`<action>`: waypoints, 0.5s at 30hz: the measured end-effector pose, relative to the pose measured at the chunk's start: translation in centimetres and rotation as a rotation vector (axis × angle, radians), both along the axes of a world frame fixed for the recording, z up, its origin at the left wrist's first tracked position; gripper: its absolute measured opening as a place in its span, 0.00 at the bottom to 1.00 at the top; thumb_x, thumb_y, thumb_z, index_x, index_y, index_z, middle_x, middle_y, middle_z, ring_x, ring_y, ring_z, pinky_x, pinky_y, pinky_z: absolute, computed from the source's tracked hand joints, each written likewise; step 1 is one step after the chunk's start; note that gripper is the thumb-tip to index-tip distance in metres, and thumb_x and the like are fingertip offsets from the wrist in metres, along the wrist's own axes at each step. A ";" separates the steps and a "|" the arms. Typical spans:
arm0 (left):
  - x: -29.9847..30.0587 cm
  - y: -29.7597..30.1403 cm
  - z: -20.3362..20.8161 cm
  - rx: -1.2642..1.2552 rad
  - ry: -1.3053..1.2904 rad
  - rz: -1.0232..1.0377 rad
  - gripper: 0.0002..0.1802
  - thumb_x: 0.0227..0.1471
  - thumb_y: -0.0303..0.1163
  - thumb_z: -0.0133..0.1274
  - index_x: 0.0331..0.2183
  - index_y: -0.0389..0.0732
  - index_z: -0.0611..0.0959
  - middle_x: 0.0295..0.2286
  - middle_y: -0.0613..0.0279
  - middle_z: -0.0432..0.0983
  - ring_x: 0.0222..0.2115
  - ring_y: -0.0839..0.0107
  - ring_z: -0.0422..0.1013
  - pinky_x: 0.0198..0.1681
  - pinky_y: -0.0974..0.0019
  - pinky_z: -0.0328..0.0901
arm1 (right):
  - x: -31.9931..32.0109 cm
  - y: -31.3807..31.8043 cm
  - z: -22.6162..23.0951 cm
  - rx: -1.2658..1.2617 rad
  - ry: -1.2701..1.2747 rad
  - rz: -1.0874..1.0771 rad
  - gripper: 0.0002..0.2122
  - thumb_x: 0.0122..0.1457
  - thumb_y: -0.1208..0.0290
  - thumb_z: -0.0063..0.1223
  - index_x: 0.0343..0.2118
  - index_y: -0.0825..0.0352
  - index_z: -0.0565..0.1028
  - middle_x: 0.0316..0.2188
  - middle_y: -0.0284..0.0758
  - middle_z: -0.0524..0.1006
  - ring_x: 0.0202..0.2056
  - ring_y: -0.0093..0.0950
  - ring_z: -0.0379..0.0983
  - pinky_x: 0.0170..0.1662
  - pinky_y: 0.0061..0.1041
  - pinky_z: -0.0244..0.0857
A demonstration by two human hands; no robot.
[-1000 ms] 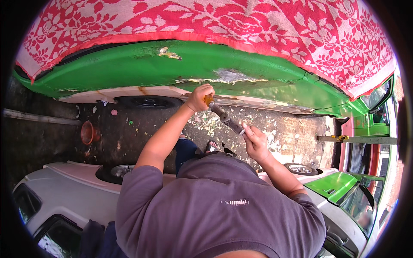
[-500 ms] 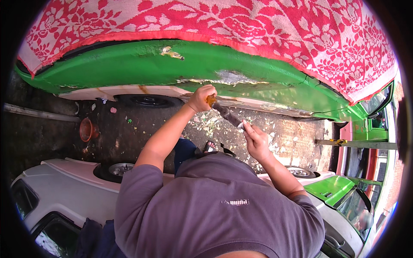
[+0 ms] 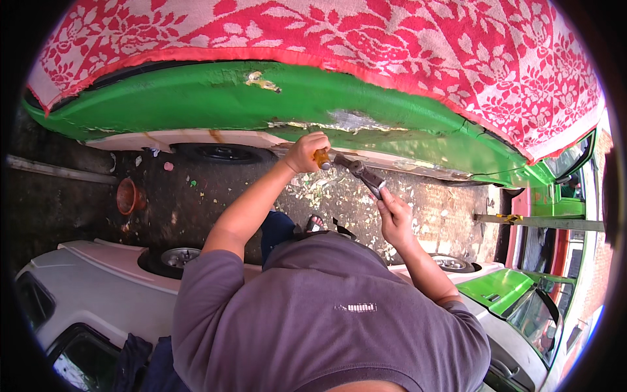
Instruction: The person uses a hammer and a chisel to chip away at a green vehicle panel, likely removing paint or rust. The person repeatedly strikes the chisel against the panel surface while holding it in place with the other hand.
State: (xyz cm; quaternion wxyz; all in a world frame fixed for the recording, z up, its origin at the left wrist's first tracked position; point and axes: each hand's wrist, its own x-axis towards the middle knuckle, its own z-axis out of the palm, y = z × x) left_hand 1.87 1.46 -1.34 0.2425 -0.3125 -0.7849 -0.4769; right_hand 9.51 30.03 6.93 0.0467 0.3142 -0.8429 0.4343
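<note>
My left hand (image 3: 307, 153), closed in a fist beside the lower side of the green car body (image 3: 255, 104), grips an amber-handled tool (image 3: 320, 157) that looks like a chisel or screwdriver. Its blade is hidden behind my fist. The butt of that handle points right, toward a hammer (image 3: 358, 170). My right hand (image 3: 396, 219) is wrapped round the hammer's handle, and the hammer's head sits a short way from the butt. Just above my left hand, a scraped patch (image 3: 353, 121) shows bare grey filler or metal and flaking paint.
A red and white floral cloth (image 3: 392, 46) covers the car's upper part. Paint chips litter the ground (image 3: 313, 189). An orange-brown pot (image 3: 128, 196) stands at left. A white car (image 3: 98, 281) is close behind me. A metal post (image 3: 555, 223) juts in at right.
The hammer has drawn back to the right from the amber handle and its head has turned. My right hand shifted slightly right and down; my left hand stays almost in place.
</note>
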 end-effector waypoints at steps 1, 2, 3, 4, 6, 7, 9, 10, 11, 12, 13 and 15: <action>-0.1 0.0 -0.1 0.003 -0.001 0.002 0.13 0.31 0.21 0.56 0.21 0.39 0.68 0.18 0.60 0.64 0.20 0.62 0.63 0.23 0.63 0.59 | 0.0 -0.1 0.0 -0.014 0.001 -0.008 0.20 0.56 0.81 0.51 0.54 0.63 0.71 0.22 0.40 0.71 0.20 0.32 0.68 0.26 0.27 0.63; -0.1 0.0 -0.2 0.006 -0.001 0.003 0.13 0.31 0.21 0.56 0.21 0.39 0.68 0.18 0.60 0.64 0.20 0.62 0.63 0.23 0.63 0.59 | -0.1 -0.2 0.1 -0.029 0.002 -0.016 0.20 0.56 0.81 0.51 0.54 0.63 0.71 0.22 0.41 0.71 0.21 0.32 0.68 0.26 0.27 0.63; -0.2 0.0 -0.2 0.010 -0.002 0.004 0.13 0.31 0.21 0.56 0.21 0.40 0.68 0.18 0.60 0.64 0.20 0.62 0.63 0.23 0.63 0.59 | -0.1 -0.2 0.1 -0.043 0.003 -0.024 0.20 0.57 0.81 0.51 0.54 0.63 0.71 0.22 0.41 0.72 0.21 0.33 0.68 0.27 0.27 0.64; -0.2 0.0 -0.4 0.005 0.003 -0.006 0.13 0.31 0.21 0.56 0.21 0.40 0.68 0.18 0.60 0.64 0.20 0.62 0.63 0.23 0.63 0.59 | -0.1 -0.2 0.1 -0.031 -0.012 -0.027 0.21 0.57 0.81 0.51 0.54 0.63 0.71 0.23 0.41 0.72 0.21 0.33 0.68 0.27 0.27 0.64; -0.1 -0.1 -0.6 -0.005 0.014 -0.027 0.12 0.31 0.21 0.56 0.21 0.40 0.68 0.18 0.60 0.64 0.20 0.62 0.63 0.23 0.63 0.59 | -0.1 0.0 0.2 -0.007 -0.042 -0.033 0.21 0.57 0.81 0.51 0.54 0.63 0.71 0.24 0.42 0.73 0.21 0.33 0.68 0.28 0.27 0.64; 0.0 -0.1 -0.5 -0.004 0.012 -0.024 0.12 0.31 0.21 0.56 0.21 0.40 0.68 0.18 0.60 0.64 0.20 0.62 0.63 0.23 0.63 0.59 | 0.0 0.0 0.2 -0.006 -0.043 -0.032 0.21 0.57 0.81 0.51 0.54 0.63 0.71 0.24 0.42 0.73 0.22 0.33 0.68 0.28 0.27 0.64; 0.1 -0.1 -0.3 -0.002 0.010 -0.016 0.13 0.31 0.21 0.56 0.21 0.40 0.68 0.18 0.60 0.63 0.20 0.61 0.63 0.23 0.63 0.59 | 0.1 -0.1 0.3 -0.005 -0.045 -0.030 0.21 0.57 0.81 0.51 0.54 0.63 0.71 0.24 0.42 0.73 0.22 0.32 0.69 0.28 0.27 0.64; 0.1 -0.2 -0.2 0.000 0.009 -0.015 0.13 0.31 0.21 0.56 0.21 0.40 0.68 0.18 0.60 0.63 0.20 0.61 0.63 0.23 0.63 0.59 | 0.1 -0.1 0.4 -0.010 -0.040 -0.027 0.21 0.57 0.81 0.51 0.54 0.63 0.71 0.24 0.42 0.72 0.22 0.32 0.68 0.28 0.27 0.64; 0.2 -0.3 0.0 0.002 0.009 -0.014 0.13 0.31 0.21 0.56 0.21 0.40 0.68 0.18 0.60 0.63 0.20 0.61 0.63 0.23 0.63 0.59 | 0.1 -0.2 0.4 -0.015 -0.035 -0.024 0.21 0.57 0.81 0.51 0.54 0.63 0.71 0.24 0.42 0.72 0.22 0.32 0.68 0.28 0.27 0.64; 0.2 -0.4 0.1 0.004 0.008 -0.013 0.13 0.31 0.21 0.56 0.21 0.40 0.68 0.18 0.60 0.63 0.20 0.61 0.63 0.23 0.63 0.59 | 0.1 -0.3 0.5 -0.020 -0.031 -0.021 0.21 0.57 0.81 0.51 0.54 0.62 0.71 0.24 0.42 0.72 0.22 0.31 0.68 0.28 0.26 0.64; 0.2 -0.4 0.0 0.005 0.009 -0.019 0.13 0.31 0.21 0.56 0.21 0.40 0.68 0.18 0.60 0.63 0.20 0.61 0.63 0.23 0.63 0.59 | 0.1 -0.4 0.6 -0.022 -0.037 -0.024 0.21 0.57 0.81 0.51 0.54 0.62 0.71 0.23 0.41 0.72 0.22 0.31 0.68 0.28 0.26 0.64; 0.2 -0.4 -0.1 0.006 0.012 -0.030 0.13 0.31 0.21 0.56 0.21 0.40 0.68 0.18 0.60 0.63 0.20 0.61 0.63 0.23 0.63 0.58 | 0.2 -0.5 0.7 -0.028 -0.051 -0.028 0.21 0.57 0.81 0.50 0.54 0.62 0.71 0.23 0.41 0.72 0.22 0.31 0.68 0.28 0.26 0.64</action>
